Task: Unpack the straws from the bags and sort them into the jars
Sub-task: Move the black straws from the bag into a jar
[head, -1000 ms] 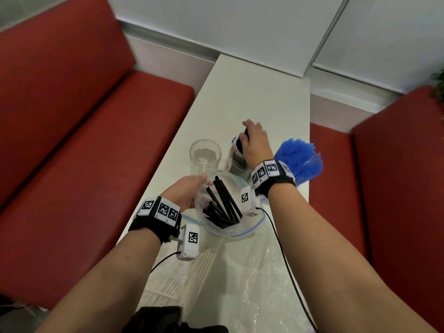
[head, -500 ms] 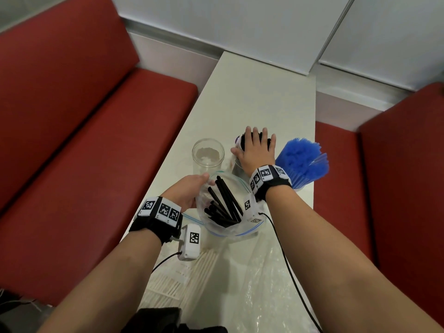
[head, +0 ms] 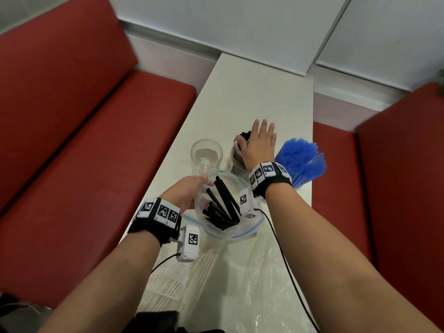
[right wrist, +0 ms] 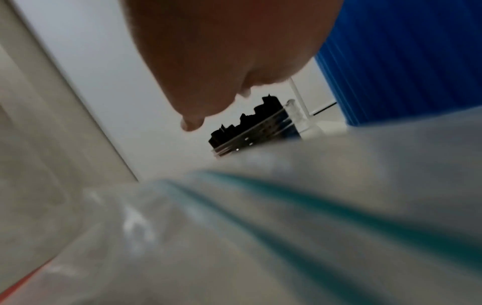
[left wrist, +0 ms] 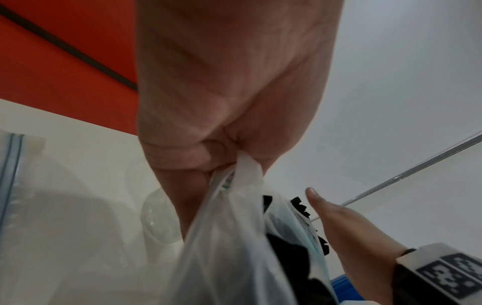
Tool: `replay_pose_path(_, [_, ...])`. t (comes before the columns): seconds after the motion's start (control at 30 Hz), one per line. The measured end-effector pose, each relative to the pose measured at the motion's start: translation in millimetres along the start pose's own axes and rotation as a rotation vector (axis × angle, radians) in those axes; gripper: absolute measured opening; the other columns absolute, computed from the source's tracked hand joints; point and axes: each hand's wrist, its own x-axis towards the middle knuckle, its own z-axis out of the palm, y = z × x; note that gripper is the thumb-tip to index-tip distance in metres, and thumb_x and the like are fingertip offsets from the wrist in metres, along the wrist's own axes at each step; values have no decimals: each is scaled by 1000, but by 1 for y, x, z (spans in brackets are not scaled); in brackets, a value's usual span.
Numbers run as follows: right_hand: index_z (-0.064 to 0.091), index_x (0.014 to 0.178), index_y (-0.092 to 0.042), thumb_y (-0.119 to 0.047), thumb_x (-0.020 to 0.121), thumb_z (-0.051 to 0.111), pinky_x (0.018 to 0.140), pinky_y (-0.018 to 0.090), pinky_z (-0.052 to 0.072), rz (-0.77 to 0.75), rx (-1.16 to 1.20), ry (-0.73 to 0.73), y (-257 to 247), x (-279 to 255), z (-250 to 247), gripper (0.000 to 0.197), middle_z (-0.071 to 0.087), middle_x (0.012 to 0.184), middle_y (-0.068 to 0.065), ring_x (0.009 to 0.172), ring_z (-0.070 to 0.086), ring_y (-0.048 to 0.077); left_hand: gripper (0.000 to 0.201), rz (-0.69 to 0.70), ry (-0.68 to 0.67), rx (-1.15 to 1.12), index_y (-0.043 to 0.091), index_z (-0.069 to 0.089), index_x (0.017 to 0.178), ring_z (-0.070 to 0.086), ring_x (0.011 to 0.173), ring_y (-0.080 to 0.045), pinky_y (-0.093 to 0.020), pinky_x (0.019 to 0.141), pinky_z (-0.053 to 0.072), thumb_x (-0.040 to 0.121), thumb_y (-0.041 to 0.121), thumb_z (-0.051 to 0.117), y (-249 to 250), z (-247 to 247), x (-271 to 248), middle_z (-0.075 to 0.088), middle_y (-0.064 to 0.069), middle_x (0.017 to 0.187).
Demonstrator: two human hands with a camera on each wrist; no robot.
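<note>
My left hand [head: 189, 193] pinches the rim of a clear zip bag [head: 225, 227] and holds its mouth wide; the pinch shows in the left wrist view [left wrist: 234, 169]. Several black straws [head: 222, 205] lie inside the bag. My right hand [head: 260, 143] hovers flat, fingers straight, over a glass jar [head: 236, 161] filled with black straws [right wrist: 250, 121]. In the right wrist view the palm sits just above the straw tips without touching them. An empty glass jar [head: 206, 155] stands to the left. Blue straws [head: 300, 157] fill a jar at the right table edge.
The narrow white table [head: 252, 92] runs away from me between red benches [head: 84, 140]. Near me lie a bag of white straws [head: 173, 282] and an empty clear bag [head: 259, 284]. Wrist cables trail over the plastic.
My right hand went from curled over the black-straw jar to flat with straight fingers above it. The left hand kept the bag held open.
</note>
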Motion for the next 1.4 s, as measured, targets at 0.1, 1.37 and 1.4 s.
replay_pose_path(0.1, [8, 159, -4, -51, 106, 33, 125, 48, 1, 19, 42, -100, 0, -5, -6, 75, 4, 168, 18, 155, -6, 34, 37, 0, 3, 7, 10, 64, 110, 72, 70, -27, -36, 69, 59, 108, 40, 43, -2, -1, 0, 71, -17, 109])
replay_pose_path(1.37, [59, 89, -7, -12, 94, 53, 72, 35, 43, 116, 645, -216, -7, -148, 48, 9, 66, 85, 14, 75, 55, 22, 39, -25, -6, -49, 10, 58, 112, 74, 66, -37, -36, 55, 59, 107, 45, 42, -9, 8, -7, 65, -20, 120])
replay_pose_path(1.4, [59, 86, -8, -12, 94, 53, 75, 35, 45, 120, 691, -238, -8, -148, 43, 11, 66, 82, 11, 73, 55, 20, 39, -25, 11, -44, 10, 58, 110, 74, 64, -35, -36, 55, 59, 108, 45, 41, -10, 8, -5, 64, -21, 121])
